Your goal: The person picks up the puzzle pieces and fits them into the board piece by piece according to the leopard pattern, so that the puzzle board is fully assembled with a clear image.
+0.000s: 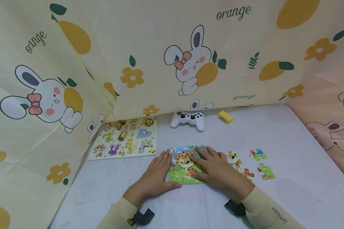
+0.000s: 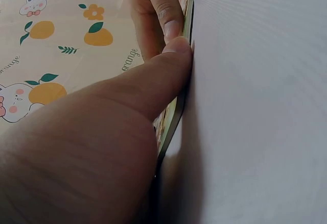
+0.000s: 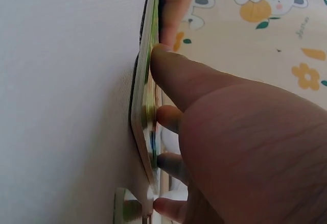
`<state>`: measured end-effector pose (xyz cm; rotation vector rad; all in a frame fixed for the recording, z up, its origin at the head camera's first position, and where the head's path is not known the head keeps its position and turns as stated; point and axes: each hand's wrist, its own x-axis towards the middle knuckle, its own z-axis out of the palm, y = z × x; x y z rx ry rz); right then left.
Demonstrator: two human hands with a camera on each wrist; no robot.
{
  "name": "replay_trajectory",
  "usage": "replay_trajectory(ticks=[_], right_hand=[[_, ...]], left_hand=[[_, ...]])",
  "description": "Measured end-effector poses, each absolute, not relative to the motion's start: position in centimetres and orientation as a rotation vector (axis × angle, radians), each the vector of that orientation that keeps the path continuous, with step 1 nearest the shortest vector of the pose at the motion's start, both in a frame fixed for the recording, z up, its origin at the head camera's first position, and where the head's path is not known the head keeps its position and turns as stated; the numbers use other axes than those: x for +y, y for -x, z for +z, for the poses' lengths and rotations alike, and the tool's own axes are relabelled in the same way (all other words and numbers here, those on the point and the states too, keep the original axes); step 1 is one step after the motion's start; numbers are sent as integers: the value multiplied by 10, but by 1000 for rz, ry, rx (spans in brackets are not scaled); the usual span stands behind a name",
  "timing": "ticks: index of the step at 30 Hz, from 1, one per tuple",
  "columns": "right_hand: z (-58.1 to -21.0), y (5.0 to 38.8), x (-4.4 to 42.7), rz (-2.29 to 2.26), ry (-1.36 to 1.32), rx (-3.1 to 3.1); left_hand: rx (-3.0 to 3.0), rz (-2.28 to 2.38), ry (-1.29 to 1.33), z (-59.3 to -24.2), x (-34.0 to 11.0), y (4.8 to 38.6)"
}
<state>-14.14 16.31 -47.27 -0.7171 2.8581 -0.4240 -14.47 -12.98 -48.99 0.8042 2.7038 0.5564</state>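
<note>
Plainly, both hands [image 1: 156, 175] [image 1: 219, 168], outspread, touch the leopard puzzle [image 1: 183, 165], while the surrounding cloth [image 1: 154, 41] reads "orange".

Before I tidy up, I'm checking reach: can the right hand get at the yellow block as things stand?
Probably yes: the right hand rests on the leopard puzzle, and the tabletop from there to the yellow block looks free.

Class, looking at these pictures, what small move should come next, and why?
I'd probably lift the right hand and take the loose, mostly green, knobbed jigsaw piece: that hand and the left hand both touch the flat, rectangular, leopard-printed board, while this piece and others lie to its right.
</note>
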Motion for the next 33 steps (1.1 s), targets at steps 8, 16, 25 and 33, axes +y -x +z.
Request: replay_trajectory(ticks=[8,16,25,33], right_hand=[[-479,142,155,-434,702,2884],[-474,140,158,-678,632,2849],[-451,137,204,-1316,594,2663],[-448,131,249,-1561,504,2599]], left_hand=[[2707,560,-801,-493,-131,145],[2696,545,-788,-493,-131,143],[2701,574,-816,-491,-129,144],[2707,575,-815,-488,-130,144]])
